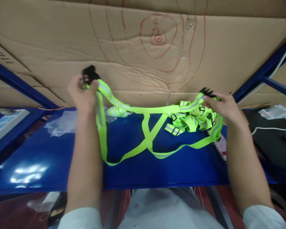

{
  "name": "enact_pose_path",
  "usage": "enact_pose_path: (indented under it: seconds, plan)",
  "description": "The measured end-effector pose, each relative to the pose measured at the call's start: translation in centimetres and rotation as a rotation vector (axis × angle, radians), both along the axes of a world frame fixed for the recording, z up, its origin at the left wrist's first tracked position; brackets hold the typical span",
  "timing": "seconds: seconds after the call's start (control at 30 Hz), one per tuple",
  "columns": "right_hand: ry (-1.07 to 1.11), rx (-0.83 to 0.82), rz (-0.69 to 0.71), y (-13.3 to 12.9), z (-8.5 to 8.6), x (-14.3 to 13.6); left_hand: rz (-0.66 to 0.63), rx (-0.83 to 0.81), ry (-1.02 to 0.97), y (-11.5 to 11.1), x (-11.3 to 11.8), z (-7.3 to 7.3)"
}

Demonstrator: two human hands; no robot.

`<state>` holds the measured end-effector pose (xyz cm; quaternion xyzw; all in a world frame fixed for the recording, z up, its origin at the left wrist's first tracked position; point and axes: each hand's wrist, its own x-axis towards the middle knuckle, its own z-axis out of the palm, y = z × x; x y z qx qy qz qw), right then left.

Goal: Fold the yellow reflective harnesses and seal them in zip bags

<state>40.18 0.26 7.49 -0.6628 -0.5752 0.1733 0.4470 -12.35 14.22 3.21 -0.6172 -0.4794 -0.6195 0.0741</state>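
A neon yellow-green reflective harness (147, 140) with grey stripes is stretched between my two hands above the blue shelf (133, 173). My left hand (83, 92) is closed on its left end, beside a black buckle piece (90, 73); motion blurs the fingers a little. At the right end, my right hand (225, 106) pinches the strap near black prongs (207, 93). The straps cross in the middle and hang slack below. Behind the right part lies a heap of similar straps (193, 119) with black slider buckles.
A cardboard panel (133, 47) with red drawn rings stands behind. Clear plastic bags (62, 122) lie at the left, and a bagged yellow-green bundle (119, 110) is at the back. A white device with a cable (277, 112) sits at the right. Blue frame bars (21, 82) flank the shelf.
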Motion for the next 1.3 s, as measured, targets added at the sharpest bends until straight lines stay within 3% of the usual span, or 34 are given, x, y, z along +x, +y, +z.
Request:
enact_pose_path:
  seconds: [0.03, 0.17, 0.33, 0.57, 0.9, 1.3]
  plan:
    - [-0.039, 0.017, 0.009, 0.6, 0.1, -1.3, 0.029, -0.032, 0.005, -0.8, 2.5, 0.2]
    - [-0.267, 0.175, 0.040, 2.4, 0.2, -6.5, -0.088, -0.098, 0.262, -5.3, 11.1, 1.4]
    - [-0.359, 0.310, 0.035, 2.5, -0.5, -11.2, -0.027, -0.113, 0.570, -8.9, 16.3, 1.7]
    - [-0.454, 0.311, -0.068, 1.7, -1.4, -13.2, 0.009, -0.161, 0.714, -10.0, 19.2, 0.5]
    - [-0.557, 0.155, -0.139, 1.5, -1.4, -14.3, 0.167, -0.328, 0.653, -10.8, 20.8, -0.4]
    - [-0.753, 0.123, -0.108, 1.4, -2.1, -15.1, 0.170, -0.527, 0.750, -12.2, 22.1, 0.3]
